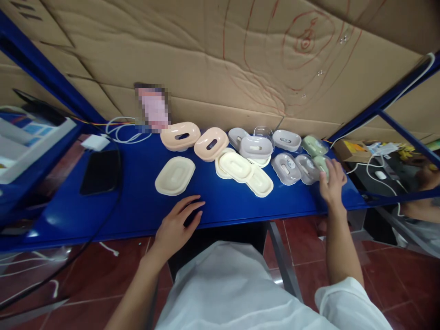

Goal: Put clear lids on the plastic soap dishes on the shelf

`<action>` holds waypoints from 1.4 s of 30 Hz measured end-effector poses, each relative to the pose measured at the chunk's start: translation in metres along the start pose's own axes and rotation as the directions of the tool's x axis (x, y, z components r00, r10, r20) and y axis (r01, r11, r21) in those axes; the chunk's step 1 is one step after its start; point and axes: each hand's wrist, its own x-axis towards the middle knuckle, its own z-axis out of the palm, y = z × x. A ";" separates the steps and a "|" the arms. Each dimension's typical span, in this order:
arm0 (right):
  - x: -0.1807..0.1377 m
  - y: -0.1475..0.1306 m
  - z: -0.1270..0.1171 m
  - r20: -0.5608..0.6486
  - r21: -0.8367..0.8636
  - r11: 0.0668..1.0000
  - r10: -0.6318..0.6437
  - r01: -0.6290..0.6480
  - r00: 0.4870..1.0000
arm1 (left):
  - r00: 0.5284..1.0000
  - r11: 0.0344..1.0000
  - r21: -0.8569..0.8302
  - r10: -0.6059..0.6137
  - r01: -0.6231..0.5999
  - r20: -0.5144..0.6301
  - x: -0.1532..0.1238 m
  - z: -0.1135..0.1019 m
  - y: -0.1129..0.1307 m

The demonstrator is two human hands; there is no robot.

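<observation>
My left hand (pixel 178 222) rests flat on the front edge of the blue table (pixel 137 201), fingers spread and holding nothing. My right hand (pixel 332 181) reaches to the table's right end with its fingers curled over a pale green soap-dish part (pixel 323 162). Along the back lie two peach oval dishes (pixel 180 136), several cream trays (pixel 237 167), one cream tray apart (pixel 175 175), grey dishes (pixel 256 146), clear-grey trays (pixel 287 168) and another green piece (pixel 313 145).
A black phone (pixel 101 172) lies on the left with a white charger (pixel 95 142) and coiled white cable (pixel 120 130). Cardboard lines the wall behind. Another person's arm (pixel 422 208) shows at the far right beside a cluttered shelf. Blue frame posts flank the table.
</observation>
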 end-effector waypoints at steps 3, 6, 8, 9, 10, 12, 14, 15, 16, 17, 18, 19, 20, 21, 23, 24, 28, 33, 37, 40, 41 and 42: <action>-0.015 -0.029 0.000 0.017 -0.028 0.986 -0.162 0.162 0.987 | 1.000 1.000 0.001 0.000 0.000 0.006 -0.001 -0.001 0.001; -0.024 -0.037 -0.001 0.013 -0.047 0.992 -0.120 0.120 0.993 | 1.000 1.000 0.007 0.002 -0.002 -0.001 0.000 -0.001 0.002; -0.023 -0.039 -0.001 0.009 -0.067 0.995 -0.079 0.079 0.997 | 1.000 1.000 0.016 0.003 -0.002 -0.013 0.000 -0.001 0.002; -0.022 -0.042 -0.002 0.011 -0.073 0.995 -0.071 0.071 0.997 | 1.000 1.000 0.020 0.003 -0.003 -0.019 0.000 0.000 0.003; -0.022 -0.047 -0.002 0.023 -0.072 0.994 -0.079 0.081 0.997 | 1.000 1.000 0.025 0.004 -0.004 -0.022 0.000 0.000 0.003; -0.025 -0.064 -0.002 0.074 -0.046 0.989 -0.137 0.141 0.988 | 1.000 0.999 0.032 0.012 -0.011 -0.028 0.000 0.001 0.003; -0.034 -0.086 -0.003 0.127 -0.009 0.981 -0.193 0.196 0.973 | 0.999 0.999 0.041 0.023 -0.021 -0.033 0.000 0.001 0.003; -0.040 -0.094 -0.003 0.137 0.003 0.980 -0.199 0.200 0.971 | 0.999 0.999 0.045 0.029 -0.027 -0.035 0.000 0.001 0.003; -0.047 -0.101 -0.004 0.132 0.009 0.983 -0.184 0.184 0.974 | 0.999 0.998 0.050 0.034 -0.032 -0.038 0.000 0.001 0.003; -0.054 -0.104 -0.006 0.118 0.012 0.988 -0.153 0.153 0.981 | 0.999 0.998 0.054 0.041 -0.039 -0.036 0.000 0.001 0.003; -0.061 -0.103 -0.008 0.101 0.011 0.993 -0.116 0.116 0.988 | 0.998 0.997 0.058 0.048 -0.046 -0.033 0.000 0.001 0.003; -0.068 -0.099 -0.010 0.083 0.008 0.997 -0.080 0.080 0.993 | 0.998 0.997 0.063 0.056 -0.054 -0.032 0.000 0.001 0.002; -0.073 -0.092 -0.013 0.065 0.002 0.999 -0.048 0.048 0.997 | 0.997 0.996 0.068 0.065 -0.063 -0.036 0.000 0.002 0.002; -0.077 -0.084 -0.015 0.053 -0.005 1.000 -0.025 0.025 0.998 | 0.996 0.995 0.074 0.075 -0.072 -0.040 0.000 0.002 0.002; -0.082 -0.067 -0.018 0.038 -0.018 1.000 -0.007 0.008 0.999 | 0.995 0.992 0.090 0.088 -0.083 -0.050 0.000 0.003 0.001; -0.082 -0.060 -0.019 0.030 -0.026 1.000 -0.007 0.008 1.000 | 0.994 0.991 0.099 0.092 -0.086 -0.057 0.000 0.003 0.000; -0.072 -0.061 -0.018 -0.006 -0.056 0.998 -0.031 0.031 0.999 | 0.993 0.988 0.120 0.103 -0.095 -0.059 0.000 0.004 -0.001; -0.025 -0.113 0.001 0.077 0.089 0.962 -0.266 0.259 0.961 | 0.990 0.985 0.136 0.119 -0.107 -0.079 0.000 0.006 -0.002; 0.048 -0.143 0.027 0.119 -0.036 0.966 -0.251 0.257 0.961 | 0.987 0.983 0.135 0.136 -0.124 -0.087 0.000 0.007 -0.002; 0.102 -0.146 0.040 0.202 -0.201 0.962 -0.144 0.185 0.969 | 0.986 0.983 0.128 0.143 -0.132 -0.082 -0.001 0.006 -0.001; 0.115 -0.146 0.042 0.232 -0.221 0.958 -0.130 0.183 0.964 | 0.986 0.983 0.121 0.148 -0.138 -0.080 -0.001 0.006 -0.001; 0.124 -0.146 0.042 0.249 -0.228 0.956 -0.126 0.185 0.960 | 0.985 0.983 0.111 0.153 -0.144 -0.074 -0.001 0.005 0.000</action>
